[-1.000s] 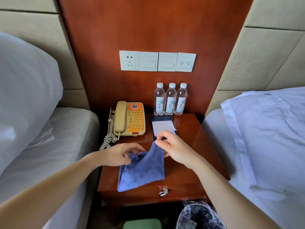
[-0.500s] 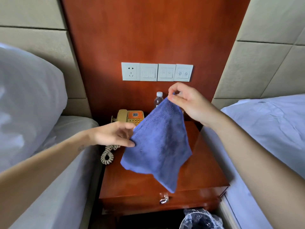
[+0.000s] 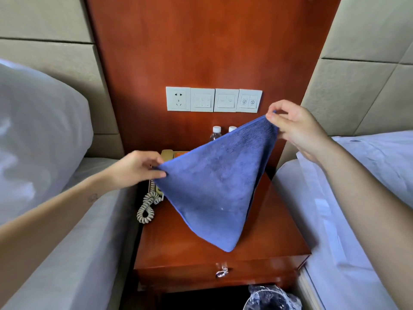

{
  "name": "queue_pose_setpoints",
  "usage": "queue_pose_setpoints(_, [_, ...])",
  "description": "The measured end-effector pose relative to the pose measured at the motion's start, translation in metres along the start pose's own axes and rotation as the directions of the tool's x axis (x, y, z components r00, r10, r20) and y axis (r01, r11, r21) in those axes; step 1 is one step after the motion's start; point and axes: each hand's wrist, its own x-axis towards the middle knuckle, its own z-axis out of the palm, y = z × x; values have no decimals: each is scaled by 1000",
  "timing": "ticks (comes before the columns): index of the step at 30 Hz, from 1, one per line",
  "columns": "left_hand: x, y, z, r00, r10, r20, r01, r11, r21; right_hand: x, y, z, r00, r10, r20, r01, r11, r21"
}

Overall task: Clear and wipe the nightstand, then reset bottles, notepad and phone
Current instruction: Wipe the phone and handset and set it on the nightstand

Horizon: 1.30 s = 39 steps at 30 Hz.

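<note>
Left hand (image 3: 136, 170) and right hand (image 3: 292, 128) each pinch a corner of the fuzzy blue cloth (image 3: 214, 184), which hangs triangular above the glossy wooden nightstand (image 3: 190, 249).

Two bare forearms enter from the near corners, one from the left and one from the right, each ending in a bare hand. No sleeve shows on either arm, and no watch, bracelet or glove. The left hand (image 3: 136, 170) has no ring on the fingers that show; a small dark mark, perhaps a tattoo, sits on the inner left forearm (image 3: 92, 198), too blurred to read. The right hand (image 3: 295, 128) also shows no ring, and its fingernails look short and unpainted. The right forearm (image 3: 357, 186) is plain and unmarked.
</note>
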Motion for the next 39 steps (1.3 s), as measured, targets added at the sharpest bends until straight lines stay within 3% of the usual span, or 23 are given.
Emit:
queue_pose_setpoints(4, [9,25,-19,956,112,-270,-94,992,80,1,13,-16,999,-2,-38,-3,992,-126])
queue_pose_setpoints(8, [2,48,-18,920,187,-344,-164,982,93,-9,23,-25,995,-32,-93,17,988,-156])
queue_pose_setpoints(13, [-32,38,1,967,146,-210,-98,970,224,-46,48,-26,1000,20,-22,-23,987,-160])
queue_pose_setpoints(19, [-93,17,27,999,33,14,-35,988,152,-122,79,-12,979,160,125,-144,981,-128])
queue_pose_setpoints(25, [-138,-16,46,985,-116,131,103,990,99,-178,112,11,913,299,278,-256,950,-179])
queue_pose_setpoints(30, [-135,-33,58,961,-243,130,234,969,82,-180,138,17,882,390,265,-336,914,-225])
queue_pose_setpoints(39, [-62,-69,68,953,-289,89,221,866,449,-114,205,49,827,552,107,-494,804,-332])
